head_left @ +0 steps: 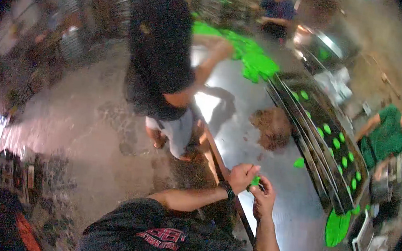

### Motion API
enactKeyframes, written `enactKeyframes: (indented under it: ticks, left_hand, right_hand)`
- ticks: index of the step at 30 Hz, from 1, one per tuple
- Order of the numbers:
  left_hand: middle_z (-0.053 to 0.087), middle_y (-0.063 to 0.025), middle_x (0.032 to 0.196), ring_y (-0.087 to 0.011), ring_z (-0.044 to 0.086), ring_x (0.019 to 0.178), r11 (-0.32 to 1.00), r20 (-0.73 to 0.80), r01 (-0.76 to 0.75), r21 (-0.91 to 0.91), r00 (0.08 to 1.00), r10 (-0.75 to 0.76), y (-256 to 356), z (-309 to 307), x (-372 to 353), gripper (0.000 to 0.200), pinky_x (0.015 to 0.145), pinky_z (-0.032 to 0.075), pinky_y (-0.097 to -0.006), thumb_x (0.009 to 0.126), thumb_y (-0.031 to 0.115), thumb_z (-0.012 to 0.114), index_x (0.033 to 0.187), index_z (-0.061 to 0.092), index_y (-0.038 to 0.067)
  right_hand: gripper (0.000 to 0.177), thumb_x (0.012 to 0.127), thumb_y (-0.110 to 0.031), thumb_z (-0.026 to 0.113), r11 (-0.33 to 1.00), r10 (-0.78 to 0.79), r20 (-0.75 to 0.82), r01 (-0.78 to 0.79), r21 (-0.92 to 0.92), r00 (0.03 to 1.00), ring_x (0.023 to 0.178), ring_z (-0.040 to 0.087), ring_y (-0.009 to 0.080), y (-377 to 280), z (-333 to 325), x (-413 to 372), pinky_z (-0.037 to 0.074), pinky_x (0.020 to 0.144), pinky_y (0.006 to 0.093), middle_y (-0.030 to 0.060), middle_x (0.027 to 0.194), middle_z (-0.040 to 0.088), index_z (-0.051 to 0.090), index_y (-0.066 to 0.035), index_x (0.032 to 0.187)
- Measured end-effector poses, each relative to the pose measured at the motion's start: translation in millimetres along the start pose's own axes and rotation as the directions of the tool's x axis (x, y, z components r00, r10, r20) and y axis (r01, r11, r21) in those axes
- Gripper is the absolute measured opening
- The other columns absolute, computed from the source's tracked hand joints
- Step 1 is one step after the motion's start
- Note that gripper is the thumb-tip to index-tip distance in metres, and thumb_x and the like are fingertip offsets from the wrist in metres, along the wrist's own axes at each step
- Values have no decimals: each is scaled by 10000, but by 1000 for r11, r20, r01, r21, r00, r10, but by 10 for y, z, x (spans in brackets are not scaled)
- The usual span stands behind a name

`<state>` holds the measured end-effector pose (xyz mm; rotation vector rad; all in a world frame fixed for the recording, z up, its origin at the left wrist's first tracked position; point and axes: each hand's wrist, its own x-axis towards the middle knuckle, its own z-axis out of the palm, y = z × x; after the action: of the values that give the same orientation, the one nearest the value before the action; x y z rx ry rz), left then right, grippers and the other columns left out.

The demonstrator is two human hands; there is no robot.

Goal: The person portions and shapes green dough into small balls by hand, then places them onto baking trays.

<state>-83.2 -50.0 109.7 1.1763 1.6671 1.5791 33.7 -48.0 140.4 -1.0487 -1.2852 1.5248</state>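
Both my hands are close together over the near edge of a shiny metal table (271, 200). A small bright green piece (255, 180) is between them. My left hand (243, 177), with a dark band at its wrist, has its fingers closed at the piece's left side. On the other side, my right hand (264, 195) pinches the same piece between thumb and fingers. A loose green bit (299, 162) lies on the metal to the right of my hands.
Dark trays (327, 123) with green pieces run along the table's far side. A green heap (260, 63) and a brown patch (272, 127) are on the metal. A person in black (162, 49) stands at the left; a person in green (388, 131) is at the right.
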Motion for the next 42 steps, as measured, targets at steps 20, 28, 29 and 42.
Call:
enactKeyframes:
  ticks: [20,28,29,42]
  left_hand:
    - [599,-141,1095,-265,545,1066,957,416,-205,206,903,104,-454,1403,-652,187,953,359,-501,807,171,642,965,606,77]
    - [613,-183,1012,-271,605,946,886,174,329,-328,942,-285,-128,842,-389,556,809,505,-384,906,494,403,1024,567,-25]
    - [607,-182,1018,-275,597,962,845,175,366,-391,930,-322,-119,800,-307,539,820,502,-385,901,486,422,1028,557,-20]
    - [560,-224,1089,-322,565,1011,407,262,533,-742,789,-555,-137,686,139,241,902,455,-408,941,169,382,1091,434,-12]
  right_hand:
    - [193,812,-211,565,682,-88,384,336,-650,919,801,625,288,498,-2186,1622,488,722,375,158,866,643,659,-76,913]
    - [177,798,-115,532,281,-378,416,531,-800,827,858,610,359,1137,-1657,3300,498,744,426,208,980,616,646,-17,892]
    - [161,795,-109,526,195,-309,480,549,-812,821,830,613,354,1127,-1687,3332,500,721,431,205,936,621,642,-18,858]
    - [335,765,-113,635,938,174,477,3,-347,862,835,606,137,309,-1700,2092,484,747,276,52,942,652,618,-22,1087]
